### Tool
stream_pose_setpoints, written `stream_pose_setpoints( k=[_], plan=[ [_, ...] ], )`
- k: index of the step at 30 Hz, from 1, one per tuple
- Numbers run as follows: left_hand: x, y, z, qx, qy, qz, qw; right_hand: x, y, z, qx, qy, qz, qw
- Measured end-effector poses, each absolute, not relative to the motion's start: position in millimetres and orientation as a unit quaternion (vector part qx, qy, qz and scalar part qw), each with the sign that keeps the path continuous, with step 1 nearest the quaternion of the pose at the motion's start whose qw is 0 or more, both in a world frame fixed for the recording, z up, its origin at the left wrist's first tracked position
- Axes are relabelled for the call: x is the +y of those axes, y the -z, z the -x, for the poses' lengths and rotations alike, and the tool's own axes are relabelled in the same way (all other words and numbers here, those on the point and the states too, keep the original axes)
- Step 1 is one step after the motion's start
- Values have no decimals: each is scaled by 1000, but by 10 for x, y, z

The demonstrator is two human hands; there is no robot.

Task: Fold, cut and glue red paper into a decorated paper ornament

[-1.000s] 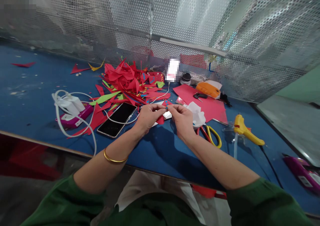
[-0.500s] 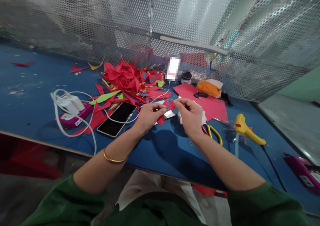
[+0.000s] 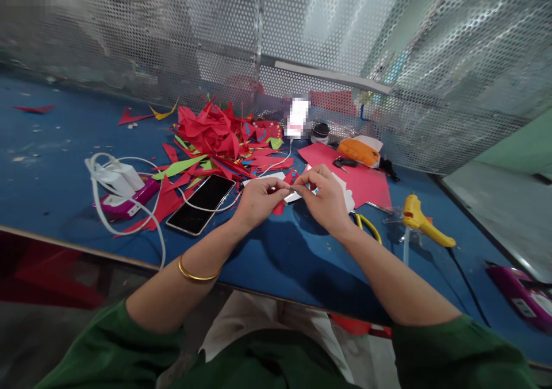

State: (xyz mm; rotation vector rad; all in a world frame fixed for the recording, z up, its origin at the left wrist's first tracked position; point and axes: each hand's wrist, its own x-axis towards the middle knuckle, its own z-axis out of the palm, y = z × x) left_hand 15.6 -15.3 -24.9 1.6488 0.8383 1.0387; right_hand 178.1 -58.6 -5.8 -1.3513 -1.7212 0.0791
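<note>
Clock centred on your hands. Your left hand [image 3: 259, 202] has its grip pinching the red piece [image 3: 292, 176] with blue dots, thumb against finger. Your right hand [image 3: 323, 199] has thumb and finger pressed together, tips right by the left ones; cannot tell if anything sits in that grip. Piece is at centre, over the surface [image 3: 293, 257], mostly hidden by fingers; white paper [image 3: 264, 178] lies beneath and behind. Scraps [image 3: 211, 130], mostly red, heaped at 10 o'clock. Dark phone [image 3: 202, 205] at 9, a cable [image 3: 211, 210] across it; purple strip with plugs [image 3: 123, 179] farther out, same direction. Lit phone [image 3: 297, 118] at 12, upright, blurred. Keys [image 3: 347, 162] at 2, on a red sheet [image 3: 375, 188]. Scissors [image 3: 371, 229] at 4, partly behind your right forearm. Yellow glue gun [image 3: 425, 222] between 3 and 4, well apart.
</note>
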Motion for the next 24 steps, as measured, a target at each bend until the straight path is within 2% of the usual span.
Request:
stream_pose_setpoints(
  k=[3,6,10,13,24],
  plan=[
    [-171,226,-157,360,-426,-679,477,-583,49,-1789,-705,-53,544,451],
    [-186,198,-155,370,-429,-675,473,-584,30,-1802,-678,-90,547,482],
    [-202,166,-148,370,-430,-671,478,-593,10,-1836,-566,-209,583,545],
    [-219,150,-146,370,-418,-678,479,-600,14,-1857,-522,-293,588,544],
    [-205,202,-190,368,-417,-640,530,-541,157,-1866,-557,-290,565,535]
  ],
)
